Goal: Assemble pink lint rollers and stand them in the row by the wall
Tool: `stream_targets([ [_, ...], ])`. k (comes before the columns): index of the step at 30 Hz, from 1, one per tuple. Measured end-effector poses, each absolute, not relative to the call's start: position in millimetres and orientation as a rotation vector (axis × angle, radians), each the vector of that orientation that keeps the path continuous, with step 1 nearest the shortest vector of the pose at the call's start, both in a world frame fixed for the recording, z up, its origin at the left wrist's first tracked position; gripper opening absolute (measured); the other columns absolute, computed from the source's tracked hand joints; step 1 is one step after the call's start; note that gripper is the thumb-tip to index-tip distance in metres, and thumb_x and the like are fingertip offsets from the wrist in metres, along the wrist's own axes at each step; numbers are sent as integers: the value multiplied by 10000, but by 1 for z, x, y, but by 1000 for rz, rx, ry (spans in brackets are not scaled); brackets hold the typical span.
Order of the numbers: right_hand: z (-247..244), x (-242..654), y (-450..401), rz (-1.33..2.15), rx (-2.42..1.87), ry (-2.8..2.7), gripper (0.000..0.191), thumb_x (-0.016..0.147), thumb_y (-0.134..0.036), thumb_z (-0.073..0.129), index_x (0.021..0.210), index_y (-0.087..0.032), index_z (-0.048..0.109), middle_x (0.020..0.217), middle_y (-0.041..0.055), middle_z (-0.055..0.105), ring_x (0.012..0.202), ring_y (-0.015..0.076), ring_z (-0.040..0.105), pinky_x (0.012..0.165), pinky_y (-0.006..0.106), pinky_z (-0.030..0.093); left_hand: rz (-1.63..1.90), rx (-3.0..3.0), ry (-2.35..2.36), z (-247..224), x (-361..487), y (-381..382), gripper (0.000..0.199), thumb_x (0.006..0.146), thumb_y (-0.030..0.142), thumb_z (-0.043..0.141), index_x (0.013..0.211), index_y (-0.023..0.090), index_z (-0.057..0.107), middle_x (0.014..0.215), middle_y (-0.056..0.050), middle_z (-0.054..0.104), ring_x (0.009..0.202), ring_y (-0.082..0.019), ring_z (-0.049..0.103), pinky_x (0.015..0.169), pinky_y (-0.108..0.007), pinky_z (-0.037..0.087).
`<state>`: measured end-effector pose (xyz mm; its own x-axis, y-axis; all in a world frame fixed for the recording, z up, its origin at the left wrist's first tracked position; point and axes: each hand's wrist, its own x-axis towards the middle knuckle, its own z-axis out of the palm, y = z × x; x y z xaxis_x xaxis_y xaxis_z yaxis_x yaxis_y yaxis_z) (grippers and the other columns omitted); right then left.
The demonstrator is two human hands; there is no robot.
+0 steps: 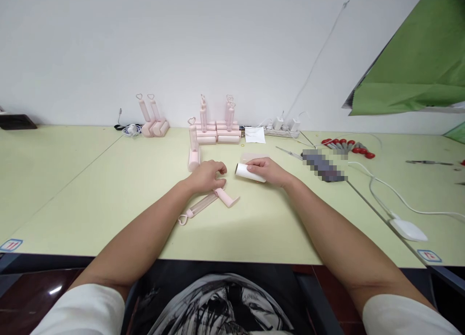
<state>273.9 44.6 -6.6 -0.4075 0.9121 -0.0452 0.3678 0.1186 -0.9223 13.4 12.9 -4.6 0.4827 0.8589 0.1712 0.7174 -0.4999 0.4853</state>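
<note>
My right hand (267, 170) is closed around a white lint-roller refill (245, 172), a paper tube whose hollow end faces left. My left hand (209, 175) hovers to its left, fingers curled but apart, with nothing visible between them. Just below my left hand lies a pink lint-roller handle (203, 205) with a clear grip, a heart-shaped loop and a bent pink head part. Partly hidden behind my right hand is a pale pink, see-through cover (250, 157). An assembled lint roller (193, 153) stands beyond my left wrist.
More pink lint rollers (228, 134) stand by the wall, with a pair (154, 124) farther left. A power strip (286, 131) and white paper (255, 135) are at the back. Rightward lie a dark blurred object (323, 164), red-ended tools (341, 143) and a white charger (409, 229) with its cable.
</note>
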Motion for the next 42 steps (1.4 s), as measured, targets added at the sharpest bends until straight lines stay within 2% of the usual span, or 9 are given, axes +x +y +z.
stream_targets([
  [3, -5, 269, 41, 1210, -1227, -1824, 443, 684, -557, 733, 866, -153, 745, 762, 25, 665, 642, 144, 532, 546, 256, 368, 735, 2291, 1312, -5, 10, 12, 292, 785, 323, 587, 1035, 193, 659, 1020, -66, 681, 977, -247, 620, 825, -361, 499],
  [6, -4, 260, 34, 1192, -1195, -1819, 423, 703, -534, 722, 887, -154, 741, 764, 24, 666, 657, 146, 539, 557, 256, 371, 917, 2188, 1206, -5, 8, 9, 498, 808, 421, 640, 1254, 203, 594, 1221, -85, 657, 1118, -255, 598, 960, -386, 472],
  [9, -3, 250, 26, 1201, -1143, -1835, 379, 725, -499, 712, 879, -154, 734, 744, 18, 663, 649, 139, 542, 553, 252, 379, 916, 2122, 1059, -7, 11, 4, 700, 758, 490, 725, 1375, 228, 526, 1313, -94, 622, 1174, -269, 578, 916, -360, 496],
  [14, 2, 244, 20, 1500, -1110, -1671, 353, 727, -398, 702, 983, -156, 715, 743, 41, 689, 582, 159, 590, 467, 261, 446, 1009, 2029, 1026, -10, 15, 4, 510, 810, 501, 676, 1206, 181, 651, 1049, -79, 684, 971, -224, 622, 830, -325, 510],
  [16, 4, 250, 24, 1671, -1035, -1544, 390, 697, -352, 702, 1027, -144, 703, 783, 70, 714, 635, 208, 655, 510, 314, 531, 1087, 1979, 1068, -12, 12, 7, 504, 806, 494, 681, 1194, 173, 654, 966, -62, 661, 901, -198, 608, 827, -326, 513],
  [19, 4, 260, 31, 1776, -969, -1461, 401, 657, -295, 713, 1019, -122, 706, 779, 90, 729, 702, 238, 696, 622, 375, 591, 1166, 1782, 1050, -14, 7, 11, 544, 790, 502, 693, 1215, 169, 630, 948, -54, 608, 827, -173, 577, 710, -308, 547],
  [24, -3, 260, 38, 1534, -926, -1382, 298, 610, -227, 786, 892, -162, 715, 781, 24, 707, 691, 156, 650, 711, 355, 591, 1247, 1558, 999, -14, 9, 11, 592, 713, 493, 771, 1187, 168, 629, 923, -42, 562, 796, -163, 545, 573, -282, 572],
  [28, -5, 256, 37, 1458, -827, -1378, 305, 592, -243, 834, 855, -188, 690, 811, -2, 681, 753, 147, 629, 747, 354, 576, 1288, 1489, 1010, -14, 10, 9, 591, 688, 479, 799, 1169, 172, 643, 890, -34, 543, 801, -160, 537, 534, -253, 563],
  [42, -5, 256, 36, 1430, -811, -1455, 387, 579, -280, 850, 881, -191, 626, 805, -9, 648, 727, 138, 602, 711, 325, 540, 1279, 1489, 1014, -13, 11, 8, 612, 681, 521, 795, 1167, 178, 650, 890, -32, 571, 777, -151, 564, 544, -240, 543],
])
